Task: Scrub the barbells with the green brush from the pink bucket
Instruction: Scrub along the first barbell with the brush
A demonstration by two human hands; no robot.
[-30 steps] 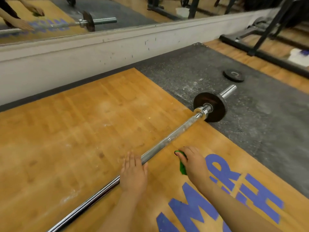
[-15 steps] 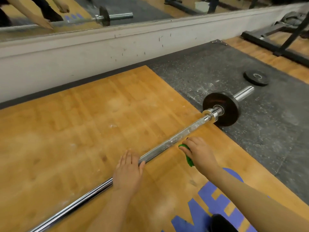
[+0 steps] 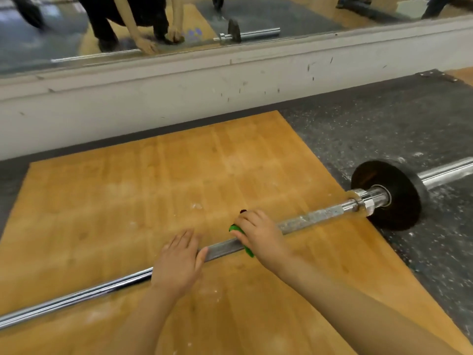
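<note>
A person's right hand (image 3: pixel 259 233) grips a green brush (image 3: pixel 247 249) against the shaft of a barbell (image 3: pixel 314 218), fingers curled over the brush and bar together, at the spot where the polished steel gives way to a dull, chalk-flecked stretch. The left hand (image 3: pixel 178 263) rests flat on the bar just beside it, fingers straight and together, thumb lying along the shaft. The barbell lies slantwise across a wooden lifting platform (image 3: pixel 128 201), its black weight plate (image 3: pixel 391 196) standing on the grey rubber flooring (image 3: pixel 384 134) just past the platform's right-hand edge, the sleeve end running out of frame. Bare wood stretches from the bar to the platform's far edge, where a dark strip of floor separates it from a scuffed white wall base (image 3: pixel 153 106). Above that, a mirror (image 3: pixel 307 11) reflects the bar and both hands. Chalk dust speckles the boards near the hands.
</note>
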